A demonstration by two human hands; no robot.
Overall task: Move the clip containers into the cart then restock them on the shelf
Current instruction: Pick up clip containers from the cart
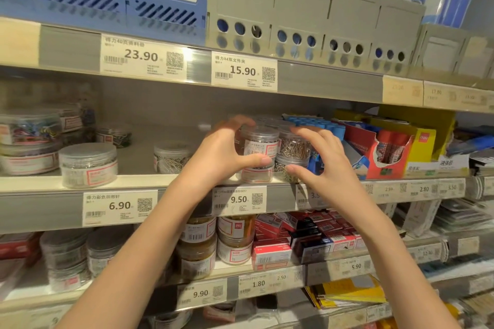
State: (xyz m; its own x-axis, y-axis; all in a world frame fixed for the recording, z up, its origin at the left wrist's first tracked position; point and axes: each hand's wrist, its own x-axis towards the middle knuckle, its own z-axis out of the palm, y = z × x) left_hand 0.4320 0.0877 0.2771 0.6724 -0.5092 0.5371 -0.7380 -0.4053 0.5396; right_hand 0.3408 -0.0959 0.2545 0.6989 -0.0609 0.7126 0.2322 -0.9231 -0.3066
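Both forearms reach up to the middle shelf. The left hand curls around a stack of clear clip jars, thumb across the front. The right hand hovers just right of the neighbouring jars, fingers spread, gripping nothing.

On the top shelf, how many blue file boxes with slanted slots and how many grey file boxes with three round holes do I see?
Blue file boxes with slanted slots: 2
Grey file boxes with three round holes: 4
Total: 6
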